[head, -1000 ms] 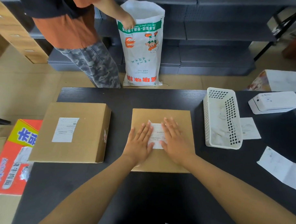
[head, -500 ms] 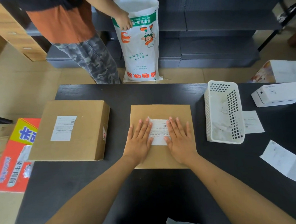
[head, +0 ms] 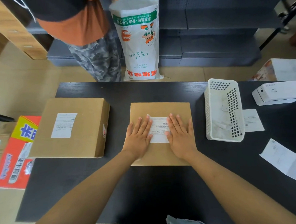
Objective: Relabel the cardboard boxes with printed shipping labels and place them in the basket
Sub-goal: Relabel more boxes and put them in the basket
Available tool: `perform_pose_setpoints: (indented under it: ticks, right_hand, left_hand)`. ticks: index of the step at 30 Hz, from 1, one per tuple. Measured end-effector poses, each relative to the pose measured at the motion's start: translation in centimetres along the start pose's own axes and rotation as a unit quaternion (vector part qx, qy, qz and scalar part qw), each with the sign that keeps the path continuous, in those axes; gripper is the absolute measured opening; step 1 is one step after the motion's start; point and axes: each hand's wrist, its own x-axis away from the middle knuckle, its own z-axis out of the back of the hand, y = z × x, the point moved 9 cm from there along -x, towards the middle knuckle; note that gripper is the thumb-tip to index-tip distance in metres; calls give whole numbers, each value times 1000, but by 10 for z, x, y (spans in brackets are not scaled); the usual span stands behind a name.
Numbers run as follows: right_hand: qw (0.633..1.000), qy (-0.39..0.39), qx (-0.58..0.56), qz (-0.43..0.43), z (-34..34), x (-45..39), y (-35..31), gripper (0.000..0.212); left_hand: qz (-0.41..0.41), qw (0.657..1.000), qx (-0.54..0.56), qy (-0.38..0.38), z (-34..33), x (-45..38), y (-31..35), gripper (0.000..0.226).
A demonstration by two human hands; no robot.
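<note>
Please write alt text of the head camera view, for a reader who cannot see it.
Both hands, left hand and right hand, press flat on a white label on a flat cardboard box on a black table. A second labelled box lies to the left; a white basket and printer stand to the right.

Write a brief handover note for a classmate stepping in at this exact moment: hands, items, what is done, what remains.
Left hand and right hand: both flat, pressing the white printed shipping label onto the flat brown cardboard box at mid-table.
Larger brown cardboard box, left: label already on.
White perforated plastic basket, right: holds only scraps of paper.
Left to do: finish smoothing, then move the boxes to the basket.
</note>
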Motion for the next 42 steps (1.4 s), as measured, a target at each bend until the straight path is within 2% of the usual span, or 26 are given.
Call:
perform_pose_setpoints:
  ticks: [4, 6, 8, 10, 12, 14, 18, 20, 21, 25, 28, 32, 36, 40, 42]
  right_hand:
    - [1000, -16, -16, 17, 1, 0, -2, 61]
    - [999, 14, -36, 9, 12, 3, 2, 61]
    - [991, 58, -107, -63, 27, 8, 18, 59]
    - [965, 77, -201, -150, 32, 14, 37, 60]
    - [945, 80, -257, -186, 34, 16, 48, 61]
    - [922, 73, -325, -196, 34, 14, 56, 62]
    - [854, -6, -453, -256, 21, 16, 69, 65]
    - [832, -60, -478, -276, 11, 21, 67, 72]
    - [825, -85, -484, -280, 6, 24, 65, 74]
    - [808, -126, -504, -278, 3, 30, 61, 78]
    - [800, -129, -515, -280, 11, 30, 61, 77]
    - [808, -98, -514, -272, 40, 21, 60, 69]
    - [818, -72, -522, -232, 85, 10, 58, 66]
    - [820, -42, -535, -200, 136, 11, 58, 65]
    - [825, -12, -533, -189, 160, 16, 58, 57]
  left_hand:
    - [-2, 1000, -11, -23, 1, -2, -3, 57]
    - [-14, 999, -5, -34, 8, -5, -5, 59]
    - [-10, 999, 37, -20, 21, -6, -11, 61]
    - [54, 992, 110, 38, 37, -2, -28, 62]
    - [158, 963, 204, 84, 41, 7, -51, 63]
    - [231, 926, 290, 76, 31, 14, -64, 64]
    - [273, 857, 437, 1, 2, 20, -61, 72]
    - [311, 805, 504, -17, -7, 24, -59, 72]
    - [324, 794, 514, -28, -11, 26, -58, 70]
    - [337, 800, 493, -57, -16, 32, -53, 60]
    - [326, 815, 478, -39, -3, 35, -56, 60]
    - [296, 840, 455, 15, 37, 33, -67, 56]
    - [277, 836, 468, 67, 84, 31, -76, 55]
    - [243, 849, 462, 83, 131, 28, -75, 57]
    - [224, 861, 449, 86, 157, 25, -71, 58]
